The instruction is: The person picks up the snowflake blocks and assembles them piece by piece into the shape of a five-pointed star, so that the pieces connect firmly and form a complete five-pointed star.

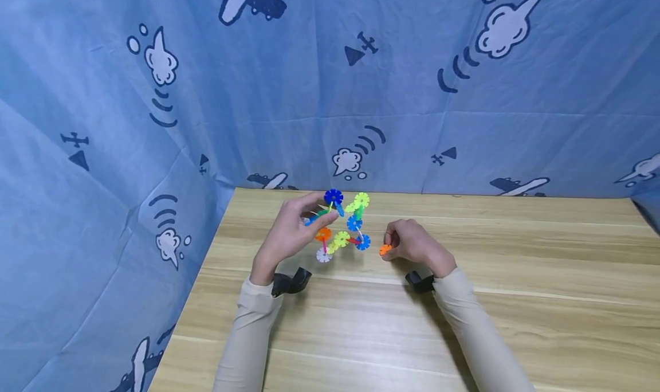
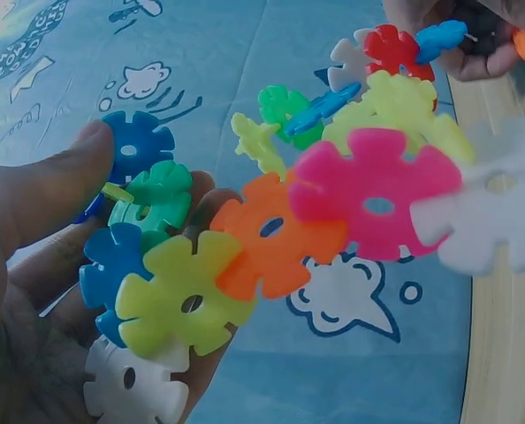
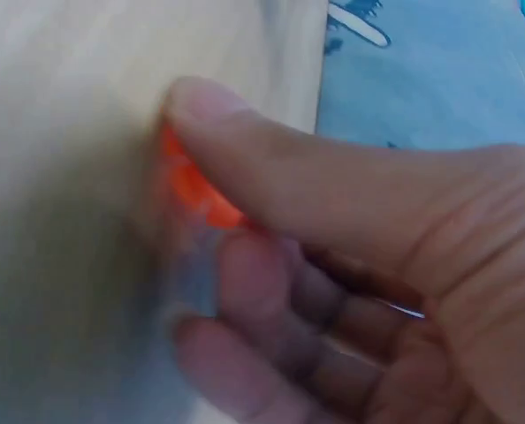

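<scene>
My left hand (image 1: 289, 231) holds a chain of plastic snowflake discs (image 1: 342, 239) above the table. The discs are slotted into one another at angles, in blue, green, yellow, orange, pink, red and white. In the left wrist view the thumb lies against a dark blue disc (image 2: 143, 148), and a white disc (image 2: 134, 380) rests by the palm. To the right of the chain and apart from it, my right hand (image 1: 415, 246) pinches a single orange snowflake disc (image 1: 385, 250) between thumb and finger. The thumb covers part of that orange disc (image 3: 196, 187) in the right wrist view.
Both hands are over a light wood-grain table (image 1: 361, 334). Behind it and at the left hangs a blue cloth (image 1: 289, 82) printed with planes and clouds. A black strap piece (image 1: 291, 282) sits at the left wrist, another black piece (image 1: 420, 282) at the right.
</scene>
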The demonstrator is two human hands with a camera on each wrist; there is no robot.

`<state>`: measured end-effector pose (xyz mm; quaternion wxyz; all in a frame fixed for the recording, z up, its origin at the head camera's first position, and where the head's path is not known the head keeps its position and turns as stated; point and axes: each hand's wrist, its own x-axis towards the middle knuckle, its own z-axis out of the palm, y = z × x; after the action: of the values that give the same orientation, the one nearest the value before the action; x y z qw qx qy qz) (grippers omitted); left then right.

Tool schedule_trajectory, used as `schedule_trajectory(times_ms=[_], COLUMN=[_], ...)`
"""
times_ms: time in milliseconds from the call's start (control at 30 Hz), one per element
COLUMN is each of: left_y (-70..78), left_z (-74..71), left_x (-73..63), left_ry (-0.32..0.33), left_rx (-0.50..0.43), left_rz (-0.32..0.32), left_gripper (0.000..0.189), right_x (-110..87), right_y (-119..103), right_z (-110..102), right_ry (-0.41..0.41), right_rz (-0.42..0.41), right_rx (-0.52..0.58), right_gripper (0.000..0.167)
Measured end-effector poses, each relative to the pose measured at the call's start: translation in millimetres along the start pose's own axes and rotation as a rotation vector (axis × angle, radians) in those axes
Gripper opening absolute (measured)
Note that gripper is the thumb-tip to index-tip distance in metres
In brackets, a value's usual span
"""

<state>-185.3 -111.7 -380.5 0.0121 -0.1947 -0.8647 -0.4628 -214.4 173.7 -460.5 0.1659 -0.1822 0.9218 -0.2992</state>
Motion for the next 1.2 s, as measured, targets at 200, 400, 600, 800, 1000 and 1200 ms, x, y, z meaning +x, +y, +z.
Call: schedule_trajectory(times_ms=[200, 400, 600, 800, 1000, 1200], left_y=[-0.6, 0.5, 1.2, 1.3, 2.6, 5.5], left_z=[-0.1, 0.1, 3.8, 8.3, 11.0, 12.8], left_x=[-0.2, -0.7, 1.3, 2.8, 2.4, 2.1], left_ry=[0.012, 0.030, 0.029, 0.015, 0.008, 0.013], left_rx=[0.002, -0.021, -0.037, -0.051, -0.049, -0.059], left_rz=[-0.006, 0.005, 0.013, 0.010, 0.020, 0.037], left_gripper=[0.035, 0.034, 0.034, 0.036, 0.037, 0.036], right_x=[-12.1, -23.2, -32.8, -35.8, -35.0, -33.7], right_y=[-0.8, -21.4, -51.1, -64.3, -70.3, -76.8], right_z=[-19.6, -38.3, -46.8, -43.4, -36.8, -30.7], right_ry=[-0.061, 0.107, 0.240, 0.279, 0.276, 0.305], right_rz=[-0.015, -0.119, -0.185, -0.218, -0.234, -0.265], right_rx=[-0.012, 0.028, 0.135, 0.190, 0.223, 0.249], right_gripper=[0.024, 0.019, 0.015, 0.012, 0.008, 0.010])
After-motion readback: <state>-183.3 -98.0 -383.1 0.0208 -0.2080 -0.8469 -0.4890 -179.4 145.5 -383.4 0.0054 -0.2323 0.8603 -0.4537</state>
